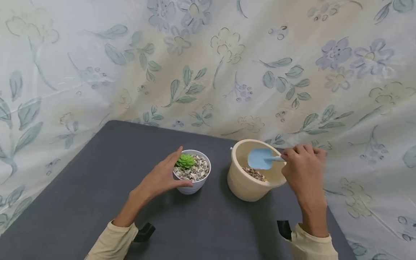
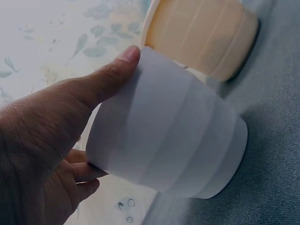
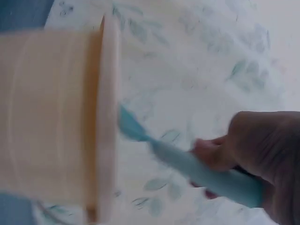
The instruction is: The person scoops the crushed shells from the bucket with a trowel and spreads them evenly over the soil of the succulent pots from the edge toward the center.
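A small white pot (image 1: 195,183) (image 2: 173,140) with a green succulent (image 1: 185,160) and pebbles stands on the dark grey table (image 1: 97,180). My left hand (image 1: 162,177) (image 2: 42,140) grips its side, thumb on the near wall and fingers behind. To its right stands a larger cream pot (image 1: 250,180) (image 2: 206,33) (image 3: 56,117), tilted toward me, with gravel (image 1: 255,174) at the bottom. My right hand (image 1: 300,168) (image 3: 253,154) holds the handle of a light blue scoop (image 1: 260,158) (image 3: 187,168); the blade is inside the cream pot above the gravel.
A floral sheet (image 1: 208,65) hangs behind the table and drapes down both sides. The table's right edge (image 1: 338,224) runs close beside the cream pot. Black wrist-camera mounts (image 1: 144,233) show at both cuffs.
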Available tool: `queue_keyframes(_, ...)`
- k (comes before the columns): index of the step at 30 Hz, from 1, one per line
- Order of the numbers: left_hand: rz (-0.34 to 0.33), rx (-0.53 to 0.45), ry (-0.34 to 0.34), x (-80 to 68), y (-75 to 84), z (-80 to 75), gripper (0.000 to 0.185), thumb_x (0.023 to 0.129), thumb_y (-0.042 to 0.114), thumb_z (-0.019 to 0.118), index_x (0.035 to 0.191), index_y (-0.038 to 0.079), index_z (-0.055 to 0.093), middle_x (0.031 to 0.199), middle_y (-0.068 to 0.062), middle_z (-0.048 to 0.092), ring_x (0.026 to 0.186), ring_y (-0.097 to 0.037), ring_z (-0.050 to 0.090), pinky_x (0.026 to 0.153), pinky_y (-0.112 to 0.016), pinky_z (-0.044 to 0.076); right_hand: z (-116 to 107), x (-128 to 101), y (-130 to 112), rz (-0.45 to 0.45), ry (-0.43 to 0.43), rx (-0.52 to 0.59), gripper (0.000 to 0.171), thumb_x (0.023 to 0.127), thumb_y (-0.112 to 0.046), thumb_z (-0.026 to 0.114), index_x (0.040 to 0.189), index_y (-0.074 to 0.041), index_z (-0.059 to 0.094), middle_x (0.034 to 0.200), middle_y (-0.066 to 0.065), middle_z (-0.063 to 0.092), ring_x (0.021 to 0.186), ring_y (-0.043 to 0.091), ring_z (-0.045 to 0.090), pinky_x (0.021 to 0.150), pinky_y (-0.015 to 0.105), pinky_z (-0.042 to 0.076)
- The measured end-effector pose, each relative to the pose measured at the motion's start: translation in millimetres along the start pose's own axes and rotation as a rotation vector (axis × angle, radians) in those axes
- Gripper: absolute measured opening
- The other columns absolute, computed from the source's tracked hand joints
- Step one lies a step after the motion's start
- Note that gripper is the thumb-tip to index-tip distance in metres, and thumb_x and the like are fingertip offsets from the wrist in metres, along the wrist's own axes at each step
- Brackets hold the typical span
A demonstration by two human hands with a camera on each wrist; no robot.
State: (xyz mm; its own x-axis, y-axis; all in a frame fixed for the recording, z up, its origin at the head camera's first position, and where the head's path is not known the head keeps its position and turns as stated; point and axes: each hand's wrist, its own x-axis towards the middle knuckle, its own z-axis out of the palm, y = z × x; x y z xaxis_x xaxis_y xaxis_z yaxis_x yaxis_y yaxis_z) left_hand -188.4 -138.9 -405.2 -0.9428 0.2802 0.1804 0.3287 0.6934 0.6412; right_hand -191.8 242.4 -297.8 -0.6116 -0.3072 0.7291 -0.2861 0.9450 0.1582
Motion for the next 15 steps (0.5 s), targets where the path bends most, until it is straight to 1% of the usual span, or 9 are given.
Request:
queue_keyframes(2, -0.003, 0.012, 0.001, 0.1, -1.7, -1.3, 0.126, 0.079, 0.060, 0.086, 0.170, 0.016, 0.011, 0.174, -0.014, 0.027, 0.155, -0.044, 0.036, 0.116, -0.067, 0.041, 10.8, -0.8, 9.2, 0.009, -0.158, 0.032, 0.007, 0.085, 0.005, 0.077, 0.085, -0.001, 0.081, 0.079, 0.018, 0.075, 0.077, 0.038, 0.063, 0.082, 0.059, 0.042)
queue_keyframes(3, -0.003, 0.014, -0.001, 0.2, -2.6, -1.6, 0.126, 0.079, 0.060, 0.087, 0.170, 0.016, 0.011, 0.174, -0.014, 0.027, 0.155, -0.044, 0.037, 0.116, -0.067, 0.042, 17.8, -1.0, 12.0, 0.012, -0.249, 0.060, 0.009, 0.085, 0.003, 0.076, 0.085, -0.003, 0.082, 0.081, 0.015, 0.076, 0.077, 0.036, 0.065, 0.080, 0.057, 0.043)
queue_keyframes(5, 0.001, 0.012, -0.011, 1.0, -4.5, -0.8, 0.127, 0.078, 0.060, 0.087, 0.170, 0.016, 0.011, 0.174, -0.014, 0.027, 0.155, -0.044, 0.037, 0.116, -0.067, 0.041, 32.8, -1.3, 14.7, 0.018, -0.424, 0.112, 0.012, 0.089, -0.001, 0.073, 0.089, -0.007, 0.083, 0.085, 0.012, 0.079, 0.078, 0.033, 0.068, 0.079, 0.056, 0.044)
queue_keyframes(7, 0.003, 0.004, -0.021, 1.5, -5.8, 2.3, 0.127, 0.078, 0.062, 0.086, 0.170, 0.017, 0.011, 0.174, -0.014, 0.027, 0.155, -0.044, 0.037, 0.115, -0.067, 0.041, 46.4, -1.8, 18.4, 0.010, -0.544, 0.155, 0.015, 0.094, -0.003, 0.070, 0.089, -0.009, 0.083, 0.085, 0.010, 0.079, 0.075, 0.029, 0.069, 0.078, 0.053, 0.047)
queue_keyframes(9, 0.007, -0.009, -0.022, 2.3, -6.7, 6.4, 0.127, 0.078, 0.063, 0.086, 0.170, 0.018, 0.012, 0.174, -0.013, 0.027, 0.155, -0.044, 0.037, 0.115, -0.068, 0.041, 54.3, -2.1, 21.8, 0.003, -0.615, 0.195, 0.020, 0.096, -0.002, 0.067, 0.085, -0.010, 0.081, 0.081, 0.005, 0.076, 0.069, 0.022, 0.063, 0.073, 0.045, 0.047)
queue_keyframes(11, 0.009, -0.015, -0.023, 2.7, -7.4, 9.9, 0.126, 0.079, 0.063, 0.085, 0.170, 0.019, 0.011, 0.174, -0.013, 0.027, 0.155, -0.044, 0.037, 0.115, -0.067, 0.042, 59.1, -2.1, 26.1, -0.014, -0.638, 0.227, 0.018, 0.098, -0.003, 0.067, 0.088, -0.009, 0.080, 0.084, 0.004, 0.076, 0.073, 0.022, 0.064, 0.073, 0.044, 0.049)
queue_keyframes(13, 0.009, -0.012, -0.026, 1.0, -7.9, 10.4, 0.124, 0.081, 0.062, 0.084, 0.170, 0.021, 0.009, 0.175, -0.013, 0.024, 0.156, -0.044, 0.035, 0.115, -0.067, 0.041, 57.8, -2.8, 28.2, -0.014, -0.615, 0.289, 0.013, 0.101, -0.005, 0.066, 0.100, -0.007, 0.079, 0.096, 0.009, 0.075, 0.084, 0.027, 0.065, 0.076, 0.046, 0.052)
queue_keyframes(14, 0.015, -0.003, -0.021, -1.2, -8.5, 9.4, 0.123, 0.082, 0.062, 0.083, 0.171, 0.020, 0.008, 0.175, -0.014, 0.022, 0.156, -0.045, 0.034, 0.114, -0.067, 0.042, 55.5, -4.8, 28.1, -0.002, -0.578, 0.317, 0.014, 0.102, -0.008, 0.065, 0.110, -0.005, 0.077, 0.107, 0.013, 0.074, 0.095, 0.033, 0.067, 0.083, 0.051, 0.054)
queue_keyframes(15, 0.021, 0.008, -0.012, -5.0, -9.1, 7.3, 0.122, 0.083, 0.061, 0.081, 0.171, 0.021, 0.007, 0.176, -0.015, 0.019, 0.157, -0.046, 0.032, 0.114, -0.068, 0.043, 52.1, -8.1, 28.2, 0.019, -0.534, 0.339, 0.021, 0.103, -0.009, 0.065, 0.121, -0.004, 0.074, 0.120, 0.017, 0.072, 0.109, 0.040, 0.066, 0.092, 0.059, 0.053)
